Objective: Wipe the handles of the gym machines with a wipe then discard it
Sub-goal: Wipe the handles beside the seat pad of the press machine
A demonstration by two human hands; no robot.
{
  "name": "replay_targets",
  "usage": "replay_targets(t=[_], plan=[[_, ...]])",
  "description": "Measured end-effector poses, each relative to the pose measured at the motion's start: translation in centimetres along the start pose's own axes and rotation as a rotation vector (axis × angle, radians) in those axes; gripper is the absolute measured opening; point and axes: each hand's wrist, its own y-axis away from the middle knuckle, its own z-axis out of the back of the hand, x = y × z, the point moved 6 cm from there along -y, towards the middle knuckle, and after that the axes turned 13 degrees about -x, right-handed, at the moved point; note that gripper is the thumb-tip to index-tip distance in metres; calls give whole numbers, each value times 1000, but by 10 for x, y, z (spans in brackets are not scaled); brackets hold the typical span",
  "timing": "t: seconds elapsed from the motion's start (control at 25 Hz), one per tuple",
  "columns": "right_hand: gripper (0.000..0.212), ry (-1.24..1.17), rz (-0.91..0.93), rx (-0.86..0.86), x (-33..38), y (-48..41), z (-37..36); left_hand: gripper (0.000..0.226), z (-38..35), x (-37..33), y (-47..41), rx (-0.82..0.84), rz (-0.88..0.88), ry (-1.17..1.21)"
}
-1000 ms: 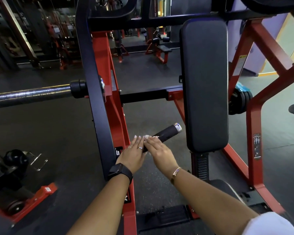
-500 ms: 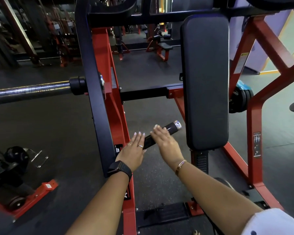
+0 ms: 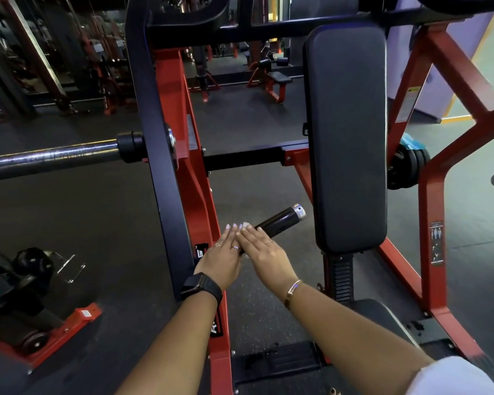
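**Both hands flat on machine handle**

Dark rubber floor (image 3: 83, 223) fills most of the view. A red and black machine frame (image 3: 188, 181) stands in the middle, uprights running top to bottom. A tall black back pad (image 3: 345, 138) is mounted upright on the frame's right half. A chrome bar (image 3: 49, 159) sticks out left from the black upright, level. Black plates (image 3: 405, 166) hang behind the pad, right side, next to a red diagonal strut. More red machines stand far back, well apart.

The handle (image 3: 283, 218) is a short black grip with a silver end cap. It is tilted up to the right, with the cap end just beside the pad's lower left edge.

The left hand (image 3: 221, 260) and right hand (image 3: 265, 256) lie side by side on the handle's lower end, palms down and touching each other. Fingers (image 3: 253, 233) of both are straight and released, pressing on the grip, not clenched round it. The wipe is hidden under the hands; I cannot tell which hand has it.

A black watch (image 3: 201, 285) is on the left wrist, a thin bracelet (image 3: 293, 290) on the right. Small rings show on both hands.
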Motion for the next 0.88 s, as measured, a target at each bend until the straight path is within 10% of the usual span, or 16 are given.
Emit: replay_targets(t=[0.88], plan=[[72,153,-179,11,-77,4,33,65,6,-24,-9,-31,55,-5]])
